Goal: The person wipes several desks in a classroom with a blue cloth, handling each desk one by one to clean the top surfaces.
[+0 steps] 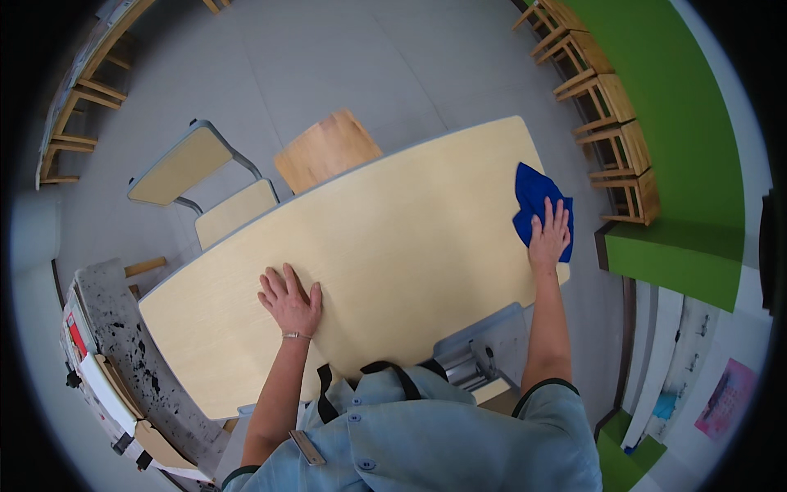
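A blue cloth [535,197] lies crumpled at the right end of a pale wood-grain table [393,240] with a grey edge. My right hand [549,237] rests on the cloth, palm down, pressing it to the tabletop near the rim. Under the palm, part of the cloth is hidden. My left hand [292,305] lies flat on the left half of the table with its fingers spread and nothing in it. A thin bracelet [296,335] circles the left wrist.
Beyond the far edge stand a metal-framed chair [184,163] and a wooden chair [329,147]. Wooden stools [615,98] line the green wall [670,123] on the right. At the left, a stained grey surface [132,344] holds clipped papers and cardboard [163,446]. Another chair [486,375] sits by my body.
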Demonstrator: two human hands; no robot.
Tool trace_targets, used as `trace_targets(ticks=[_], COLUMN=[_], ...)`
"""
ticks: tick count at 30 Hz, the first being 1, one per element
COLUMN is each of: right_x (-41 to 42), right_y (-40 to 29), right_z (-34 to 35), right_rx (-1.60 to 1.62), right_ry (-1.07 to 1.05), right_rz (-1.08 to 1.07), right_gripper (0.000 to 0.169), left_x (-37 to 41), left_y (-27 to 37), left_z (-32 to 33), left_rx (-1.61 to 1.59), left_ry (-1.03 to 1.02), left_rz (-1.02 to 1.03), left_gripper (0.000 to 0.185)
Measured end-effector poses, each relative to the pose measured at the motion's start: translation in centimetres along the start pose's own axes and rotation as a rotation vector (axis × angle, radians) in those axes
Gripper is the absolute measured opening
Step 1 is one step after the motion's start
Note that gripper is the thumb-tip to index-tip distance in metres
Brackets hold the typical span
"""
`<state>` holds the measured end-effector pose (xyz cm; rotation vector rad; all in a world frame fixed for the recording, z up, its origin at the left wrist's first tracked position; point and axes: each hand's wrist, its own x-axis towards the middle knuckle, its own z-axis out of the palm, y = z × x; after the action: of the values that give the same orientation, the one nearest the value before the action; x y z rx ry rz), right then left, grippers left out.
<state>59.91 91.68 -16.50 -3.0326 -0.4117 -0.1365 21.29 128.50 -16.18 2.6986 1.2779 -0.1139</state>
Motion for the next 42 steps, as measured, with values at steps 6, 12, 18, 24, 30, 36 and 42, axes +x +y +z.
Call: trace_targets(ticks=[6, 12, 18, 24, 30, 36, 42], right_x=[-9.8, -24.8, -29.8, -17.7, -3.0, -8.2, -21.0], right_y=[1.0, -18.6, -20.7, -9.3, -2.8, -17.2, -30.0], right_z=[0.6, -1.4, -4.8, -2.0, 0.3, 2.8, -1.4], right_rx=[-0.058, 0.09, 0.383, 0.043, -0.017, -0.006, 0.535], right_ry=[0.032, -0.164, -0.333, -0.122, -0.008, 0.129, -0.277], right_rz=[0.108, -0.296, -0.792, -0.192, 0.381, -0.128, -0.8], right_gripper=[0.06, 0.07, 0.065, 0.063, 0.06, 0.056, 0.063], left_x=[0.3, 0.2, 0.6, 0.5, 0.4, 0.2, 0.0], left_y=[0.3, -0.5, -0.2, -0.6, 0.1, -0.5, -2.0], left_z=[0.3, 1.1, -0.1, -0.3, 0.0, 0.8, 1.7], left_rx=[0.008, 0.021, 0.059, 0.093, 0.094, 0.098, 0.182], left_ry=[0.028, 0.045, -0.014, -0.031, -0.055, 0.015, 0.004], left_rz=[0.052, 0.068, 0.085, 0.074, 0.082, 0.096, 0.164], left_gripper=[0.077, 0.078, 0.078, 0.078, 0.08, 0.08, 0.082])
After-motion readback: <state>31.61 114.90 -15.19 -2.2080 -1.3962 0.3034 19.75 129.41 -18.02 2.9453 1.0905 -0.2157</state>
